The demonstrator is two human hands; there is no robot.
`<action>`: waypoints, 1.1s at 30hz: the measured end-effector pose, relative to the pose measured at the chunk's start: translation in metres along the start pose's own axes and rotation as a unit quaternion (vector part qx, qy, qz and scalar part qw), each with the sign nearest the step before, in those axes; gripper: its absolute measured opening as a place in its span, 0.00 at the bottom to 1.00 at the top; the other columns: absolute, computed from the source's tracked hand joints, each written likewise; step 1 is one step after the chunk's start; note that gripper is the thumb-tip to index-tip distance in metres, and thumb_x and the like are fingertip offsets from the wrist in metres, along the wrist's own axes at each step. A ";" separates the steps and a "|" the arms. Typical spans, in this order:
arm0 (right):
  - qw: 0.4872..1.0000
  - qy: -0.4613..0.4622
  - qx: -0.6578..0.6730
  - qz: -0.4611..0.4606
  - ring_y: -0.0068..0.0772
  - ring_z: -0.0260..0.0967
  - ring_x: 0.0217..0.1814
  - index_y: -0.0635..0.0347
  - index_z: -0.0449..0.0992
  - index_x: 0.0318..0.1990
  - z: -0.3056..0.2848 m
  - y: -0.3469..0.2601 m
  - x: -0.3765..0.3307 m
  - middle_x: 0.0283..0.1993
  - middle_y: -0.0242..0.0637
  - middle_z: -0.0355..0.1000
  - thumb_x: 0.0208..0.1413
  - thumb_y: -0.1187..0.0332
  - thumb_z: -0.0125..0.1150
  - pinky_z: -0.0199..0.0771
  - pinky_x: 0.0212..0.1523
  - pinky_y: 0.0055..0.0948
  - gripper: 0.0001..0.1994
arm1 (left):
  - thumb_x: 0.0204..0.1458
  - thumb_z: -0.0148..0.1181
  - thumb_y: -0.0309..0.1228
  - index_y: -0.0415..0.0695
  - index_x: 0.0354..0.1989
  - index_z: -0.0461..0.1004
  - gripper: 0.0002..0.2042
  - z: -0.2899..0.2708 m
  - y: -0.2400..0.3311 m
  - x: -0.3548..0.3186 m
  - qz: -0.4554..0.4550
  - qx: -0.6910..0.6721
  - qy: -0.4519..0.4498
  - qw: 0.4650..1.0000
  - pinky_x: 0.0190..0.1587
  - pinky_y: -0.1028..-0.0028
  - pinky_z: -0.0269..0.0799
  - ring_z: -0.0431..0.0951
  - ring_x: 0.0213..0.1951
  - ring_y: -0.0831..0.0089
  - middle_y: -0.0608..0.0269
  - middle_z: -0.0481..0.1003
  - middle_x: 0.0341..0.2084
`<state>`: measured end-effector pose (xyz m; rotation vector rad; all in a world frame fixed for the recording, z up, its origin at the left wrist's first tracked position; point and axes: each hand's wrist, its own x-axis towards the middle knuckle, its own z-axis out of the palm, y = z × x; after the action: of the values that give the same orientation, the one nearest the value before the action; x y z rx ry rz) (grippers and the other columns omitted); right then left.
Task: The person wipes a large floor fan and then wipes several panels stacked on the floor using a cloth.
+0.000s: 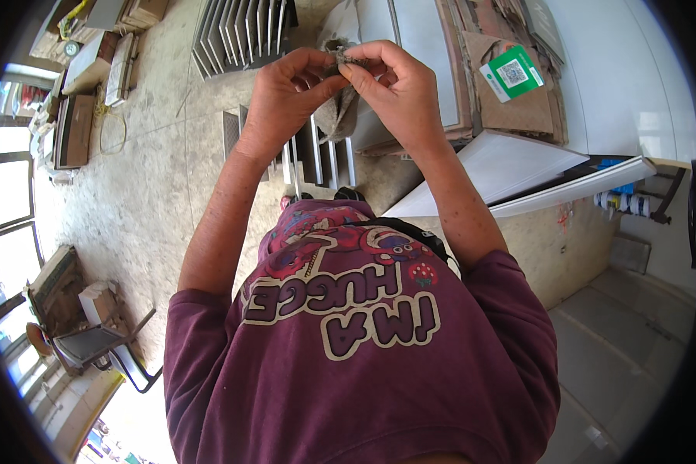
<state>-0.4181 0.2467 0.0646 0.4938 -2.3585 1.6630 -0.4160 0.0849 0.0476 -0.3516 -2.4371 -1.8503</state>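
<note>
The left hand (290,97) is up in front of the chest, fingers pinched on the top edge of a grey cloth (340,112); the right hand (398,89) pinches the same edge from the other side. Both hold it high, so the rest of the cloth hangs down freely between the wrists. The thumbs meet at the top, likely working the edge apart. Below, on the concrete floor (147,193), grey slabs (243,31) stand on edge in a row, and white boards (518,174) lean off to the right.
</note>
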 end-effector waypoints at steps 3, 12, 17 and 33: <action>0.997 0.020 -0.040 -0.063 0.23 0.71 0.29 0.60 0.73 0.36 -0.006 -0.006 0.001 0.31 0.33 0.73 0.45 0.74 0.61 0.68 0.27 0.20 0.09 | 0.43 0.63 0.23 0.40 0.35 0.73 0.10 0.002 0.008 0.004 0.025 0.023 0.002 0.999 0.32 0.84 0.67 0.71 0.28 0.87 0.73 0.73 0.25; 0.982 0.082 -0.021 -0.169 0.25 0.71 0.36 0.57 0.69 0.45 -0.025 -0.035 0.000 0.37 0.32 0.73 0.45 0.75 0.60 0.70 0.32 0.22 0.17 | 0.46 0.59 0.23 0.37 0.33 0.72 0.07 0.005 0.025 0.028 0.055 -0.131 0.073 0.987 0.33 0.82 0.70 0.73 0.28 0.82 0.65 0.74 0.25; 0.983 0.075 0.076 -0.152 0.24 0.70 0.38 0.58 0.66 0.47 -0.026 -0.034 -0.004 0.40 0.33 0.72 0.46 0.75 0.60 0.71 0.35 0.21 0.19 | 0.46 0.57 0.21 0.37 0.32 0.72 0.05 0.004 0.032 0.035 0.063 -0.165 0.084 0.981 0.29 0.83 0.68 0.73 0.24 0.82 0.64 0.74 0.23; 0.976 0.088 -0.197 0.003 0.26 0.70 0.31 0.59 0.67 0.37 0.001 0.060 -0.066 0.33 0.32 0.70 0.45 0.64 0.63 0.68 0.28 0.24 0.15 | 0.47 0.57 0.24 0.41 0.32 0.73 0.04 0.001 0.075 0.037 0.098 -0.236 0.144 0.956 0.27 0.78 0.69 0.74 0.22 0.74 0.62 0.75 0.23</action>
<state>-0.3805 0.2742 -0.0115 0.2513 -2.4644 1.1377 -0.4355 0.1097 0.1244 -0.3040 -1.6975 -2.1934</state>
